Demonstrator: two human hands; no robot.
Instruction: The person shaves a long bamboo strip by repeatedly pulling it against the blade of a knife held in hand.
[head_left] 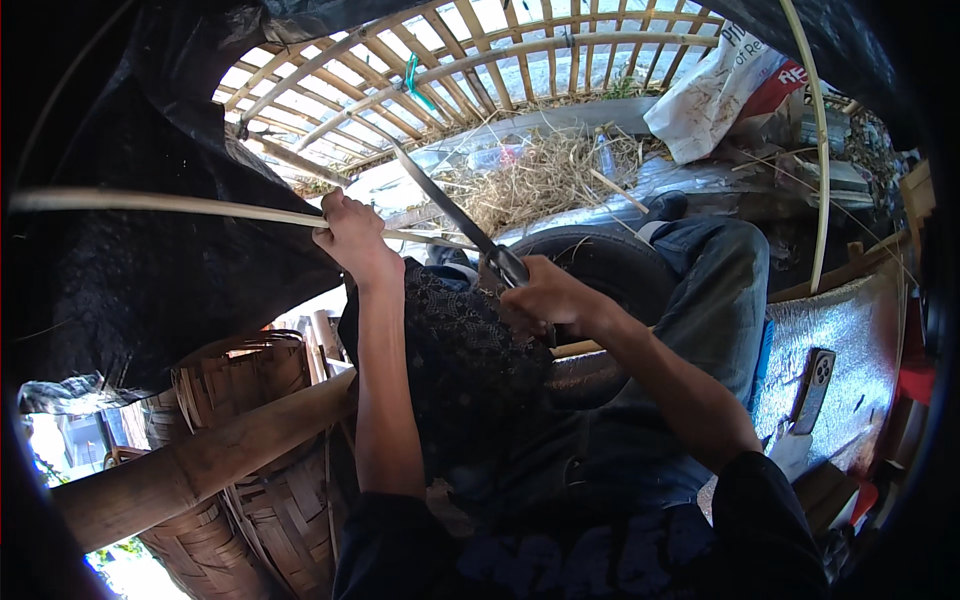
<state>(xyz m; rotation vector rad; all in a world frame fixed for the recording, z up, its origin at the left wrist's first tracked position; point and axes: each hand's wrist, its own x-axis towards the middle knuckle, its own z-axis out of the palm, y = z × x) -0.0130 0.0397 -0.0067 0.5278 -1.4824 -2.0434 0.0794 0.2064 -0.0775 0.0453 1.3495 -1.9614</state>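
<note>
A long, thin bamboo strip (200,206) runs from the far left edge to the middle, and my left hand (356,238) is closed round it. Its right end passes close by the knife in my right hand; whether the two touch I cannot tell. My right hand (560,298) grips the handle of that long-bladed knife (447,203), the blade slanting up and to the left past the strip. Below both hands a dark patterned cloth (455,335) covers part of my lap. Just beyond the right hand lies a black tyre (600,255).
A slatted bamboo fence (520,72) curves along the back, with dry shavings (545,185) before it. Woven baskets (265,500) and a thick bamboo pole (210,460) stand at left, under black sheeting (150,270). A white sack (710,95) and a phone (814,388) are at right.
</note>
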